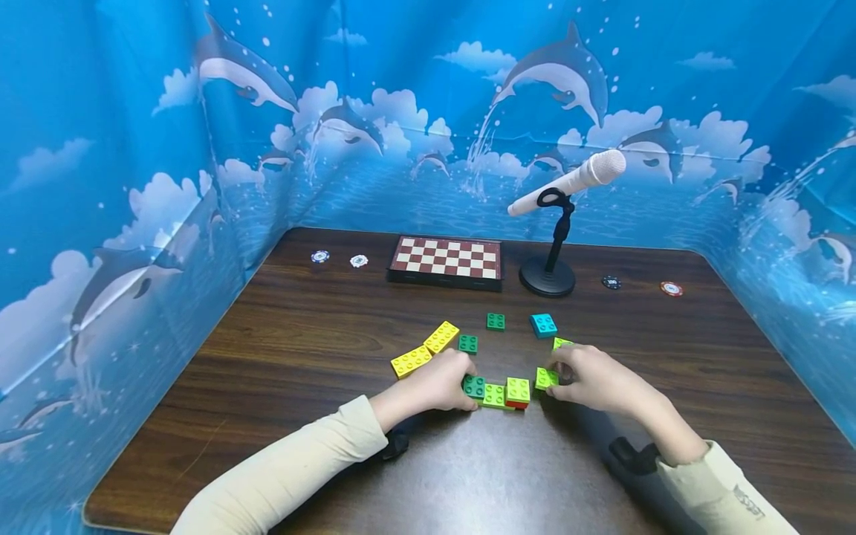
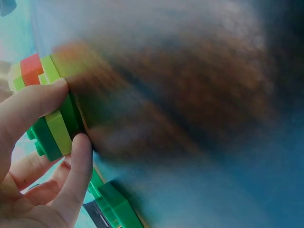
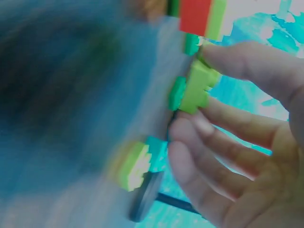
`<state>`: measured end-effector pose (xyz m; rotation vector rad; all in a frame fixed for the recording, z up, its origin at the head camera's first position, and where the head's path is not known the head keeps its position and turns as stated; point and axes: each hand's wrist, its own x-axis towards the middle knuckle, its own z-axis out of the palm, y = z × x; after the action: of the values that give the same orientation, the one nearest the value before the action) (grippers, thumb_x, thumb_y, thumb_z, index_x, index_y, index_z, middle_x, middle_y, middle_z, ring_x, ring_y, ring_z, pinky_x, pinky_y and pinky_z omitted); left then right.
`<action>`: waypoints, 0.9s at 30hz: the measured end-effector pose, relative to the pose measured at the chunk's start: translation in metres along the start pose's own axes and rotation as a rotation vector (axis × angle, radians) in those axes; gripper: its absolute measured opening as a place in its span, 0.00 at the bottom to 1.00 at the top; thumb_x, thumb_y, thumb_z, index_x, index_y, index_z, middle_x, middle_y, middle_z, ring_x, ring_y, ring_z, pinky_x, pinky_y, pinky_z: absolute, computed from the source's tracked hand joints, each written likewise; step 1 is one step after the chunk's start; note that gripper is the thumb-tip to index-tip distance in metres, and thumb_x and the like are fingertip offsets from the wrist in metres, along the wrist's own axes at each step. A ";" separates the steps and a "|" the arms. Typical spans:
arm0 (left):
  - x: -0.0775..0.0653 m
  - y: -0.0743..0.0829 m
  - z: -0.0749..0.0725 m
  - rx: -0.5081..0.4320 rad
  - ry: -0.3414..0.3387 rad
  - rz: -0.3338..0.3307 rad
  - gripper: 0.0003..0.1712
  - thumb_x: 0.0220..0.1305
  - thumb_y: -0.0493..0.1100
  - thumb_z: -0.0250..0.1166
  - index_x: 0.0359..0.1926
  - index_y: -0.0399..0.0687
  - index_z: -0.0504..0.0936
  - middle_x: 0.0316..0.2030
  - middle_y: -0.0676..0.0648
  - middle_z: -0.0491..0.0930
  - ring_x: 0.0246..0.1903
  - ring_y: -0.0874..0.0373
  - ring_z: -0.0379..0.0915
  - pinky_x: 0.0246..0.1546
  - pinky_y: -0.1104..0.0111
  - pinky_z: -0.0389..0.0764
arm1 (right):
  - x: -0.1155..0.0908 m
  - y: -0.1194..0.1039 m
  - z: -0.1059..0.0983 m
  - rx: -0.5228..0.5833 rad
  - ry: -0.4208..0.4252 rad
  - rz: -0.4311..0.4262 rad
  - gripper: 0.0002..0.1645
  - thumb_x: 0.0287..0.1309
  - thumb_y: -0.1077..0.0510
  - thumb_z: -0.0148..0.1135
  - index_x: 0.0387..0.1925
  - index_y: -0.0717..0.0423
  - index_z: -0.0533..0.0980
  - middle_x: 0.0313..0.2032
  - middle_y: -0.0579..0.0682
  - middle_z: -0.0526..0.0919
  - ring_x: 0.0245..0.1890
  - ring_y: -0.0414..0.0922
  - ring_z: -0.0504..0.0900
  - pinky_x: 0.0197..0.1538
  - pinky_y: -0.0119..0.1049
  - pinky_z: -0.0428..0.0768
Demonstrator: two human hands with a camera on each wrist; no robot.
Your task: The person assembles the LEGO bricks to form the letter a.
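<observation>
My left hand (image 1: 446, 380) grips the left end of a joined row of toy building bricks. A dark green brick (image 1: 474, 386) tops that end, with a lime layer under it in the left wrist view. Further right in the row are a lime brick (image 1: 495, 394) and another lime brick (image 1: 518, 389) stacked over a red brick (image 2: 31, 70). Just right of the row, my right hand (image 1: 591, 377) pinches a separate lime brick (image 3: 194, 85) between thumb and fingers. Behind that hand, one more lime brick (image 1: 560, 342) is partly hidden.
Two yellow bricks (image 1: 411, 362), two small green bricks (image 1: 495, 321) and a teal brick (image 1: 544, 325) lie beyond the hands. Farther back are a checkered board box (image 1: 445, 258), a white microphone (image 1: 568, 182) on a black stand (image 1: 547, 276) and several poker chips (image 1: 672, 288).
</observation>
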<state>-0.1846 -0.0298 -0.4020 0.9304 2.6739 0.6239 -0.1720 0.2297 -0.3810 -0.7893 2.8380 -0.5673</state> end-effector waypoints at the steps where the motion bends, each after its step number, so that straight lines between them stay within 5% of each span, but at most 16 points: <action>1: 0.000 0.000 0.000 -0.001 0.001 -0.001 0.12 0.42 0.46 0.74 0.26 0.46 0.82 0.18 0.58 0.73 0.16 0.67 0.65 0.17 0.76 0.67 | 0.002 -0.003 -0.002 0.000 0.030 -0.012 0.17 0.44 0.54 0.68 0.40 0.52 0.77 0.30 0.41 0.74 0.29 0.41 0.71 0.30 0.33 0.71; 6: 0.000 0.000 -0.001 -0.002 0.003 -0.014 0.13 0.42 0.46 0.74 0.28 0.45 0.82 0.19 0.58 0.73 0.18 0.67 0.67 0.18 0.76 0.69 | 0.012 -0.023 -0.008 0.023 0.122 -0.099 0.17 0.46 0.52 0.68 0.40 0.50 0.78 0.32 0.40 0.75 0.31 0.42 0.73 0.32 0.33 0.72; 15: 0.001 0.000 0.000 -0.025 -0.018 -0.024 0.15 0.42 0.45 0.74 0.30 0.44 0.81 0.18 0.57 0.74 0.16 0.67 0.69 0.17 0.76 0.70 | 0.031 -0.057 0.008 0.053 0.078 -0.239 0.20 0.46 0.51 0.69 0.42 0.48 0.75 0.36 0.40 0.77 0.34 0.40 0.77 0.35 0.31 0.75; 27: 0.000 -0.002 0.001 -0.096 -0.029 -0.024 0.16 0.41 0.42 0.74 0.33 0.48 0.79 0.19 0.57 0.74 0.15 0.66 0.70 0.18 0.75 0.71 | 0.038 -0.068 0.028 -0.012 0.128 -0.308 0.18 0.44 0.51 0.70 0.41 0.49 0.78 0.31 0.40 0.75 0.27 0.37 0.75 0.30 0.26 0.72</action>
<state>-0.1855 -0.0305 -0.4034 0.8741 2.6002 0.7216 -0.1659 0.1477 -0.3813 -1.2481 2.8525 -0.6624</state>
